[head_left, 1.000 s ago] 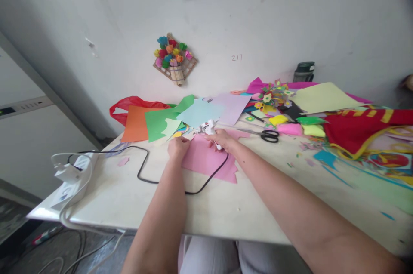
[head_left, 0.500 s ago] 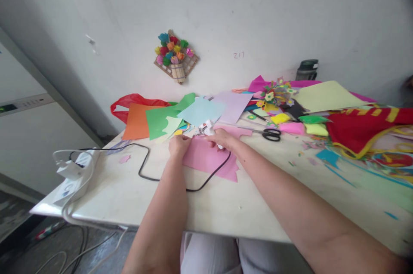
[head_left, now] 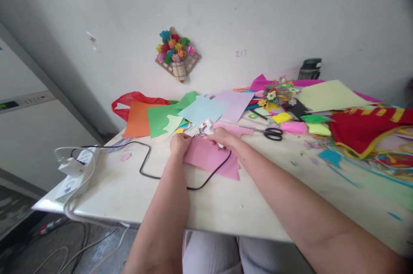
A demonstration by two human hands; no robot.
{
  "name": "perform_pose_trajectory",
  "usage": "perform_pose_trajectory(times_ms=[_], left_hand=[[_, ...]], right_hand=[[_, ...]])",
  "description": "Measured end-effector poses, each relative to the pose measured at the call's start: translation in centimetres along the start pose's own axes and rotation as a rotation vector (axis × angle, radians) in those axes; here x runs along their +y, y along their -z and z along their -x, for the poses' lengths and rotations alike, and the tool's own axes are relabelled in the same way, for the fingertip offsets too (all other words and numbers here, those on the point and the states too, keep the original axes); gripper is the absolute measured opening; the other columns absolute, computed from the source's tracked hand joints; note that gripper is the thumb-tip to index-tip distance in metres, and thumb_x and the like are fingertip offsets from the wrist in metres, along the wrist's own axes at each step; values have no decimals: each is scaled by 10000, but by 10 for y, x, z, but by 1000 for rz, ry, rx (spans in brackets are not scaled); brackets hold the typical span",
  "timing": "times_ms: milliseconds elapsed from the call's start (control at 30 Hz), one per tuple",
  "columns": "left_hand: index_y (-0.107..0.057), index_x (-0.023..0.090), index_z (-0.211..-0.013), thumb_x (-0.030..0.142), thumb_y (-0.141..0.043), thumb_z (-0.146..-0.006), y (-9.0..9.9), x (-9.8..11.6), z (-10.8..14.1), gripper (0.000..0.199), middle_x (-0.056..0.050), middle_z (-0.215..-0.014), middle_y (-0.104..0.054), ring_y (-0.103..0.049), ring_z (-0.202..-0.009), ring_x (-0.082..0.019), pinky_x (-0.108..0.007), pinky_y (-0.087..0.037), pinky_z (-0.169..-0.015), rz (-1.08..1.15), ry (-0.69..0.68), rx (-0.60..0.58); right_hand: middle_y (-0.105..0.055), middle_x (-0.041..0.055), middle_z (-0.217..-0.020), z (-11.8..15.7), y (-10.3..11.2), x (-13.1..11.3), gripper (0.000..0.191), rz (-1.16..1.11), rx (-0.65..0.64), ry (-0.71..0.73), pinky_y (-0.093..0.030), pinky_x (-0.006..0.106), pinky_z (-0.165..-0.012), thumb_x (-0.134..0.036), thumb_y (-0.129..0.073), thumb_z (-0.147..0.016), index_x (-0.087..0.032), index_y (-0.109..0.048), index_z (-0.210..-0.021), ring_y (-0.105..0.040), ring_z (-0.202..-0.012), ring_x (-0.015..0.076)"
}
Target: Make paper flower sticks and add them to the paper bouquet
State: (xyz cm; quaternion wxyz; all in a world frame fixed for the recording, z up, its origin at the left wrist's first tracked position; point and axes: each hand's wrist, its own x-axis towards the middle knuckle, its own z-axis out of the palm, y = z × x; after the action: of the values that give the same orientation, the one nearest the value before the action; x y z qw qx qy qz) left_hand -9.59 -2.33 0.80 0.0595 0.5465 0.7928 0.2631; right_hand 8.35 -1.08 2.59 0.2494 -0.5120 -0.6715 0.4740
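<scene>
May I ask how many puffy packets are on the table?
4, clustered near the scissors: yellow back left, green back right, pink front left, lime front right; more may be hidden.

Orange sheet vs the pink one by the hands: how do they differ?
The orange sheet has mostly straight visible edges; the pink sheet has a jagged right edge. The orange sheet lies away from both hands, while the pink sheet lies by the left hand and right hand. Both lie on the table, partly covered.
</scene>
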Motion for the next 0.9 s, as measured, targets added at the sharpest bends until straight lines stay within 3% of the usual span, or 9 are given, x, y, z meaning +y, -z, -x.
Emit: perform_pose_trajectory(times_ms=[433, 900], left_hand=[[-696, 217, -760, 344, -554, -638, 2, 2, 2, 226, -56, -795, -680, -588, -767, -182, -237, -391, -630, -20, -3, -7], [-696, 228, -747, 347, -559, -633, 1, 1, 2, 214, -49, -797, -681, -586, -776, -184, -236, -399, -635, 2, 3, -6]], right_hand=[[-503, -8, -462, -4, -3, 1, 368, 51, 37, -24, -309, 184, -315, -485, -622, -632, -145, -487, -668, -483, -355, 101], [-535, 22, -464, -8, -4, 5, 289, 66, 69, -29, -332, 192, -320, -425, -578, -682, -151, -489, -672, -519, -375, 134]])
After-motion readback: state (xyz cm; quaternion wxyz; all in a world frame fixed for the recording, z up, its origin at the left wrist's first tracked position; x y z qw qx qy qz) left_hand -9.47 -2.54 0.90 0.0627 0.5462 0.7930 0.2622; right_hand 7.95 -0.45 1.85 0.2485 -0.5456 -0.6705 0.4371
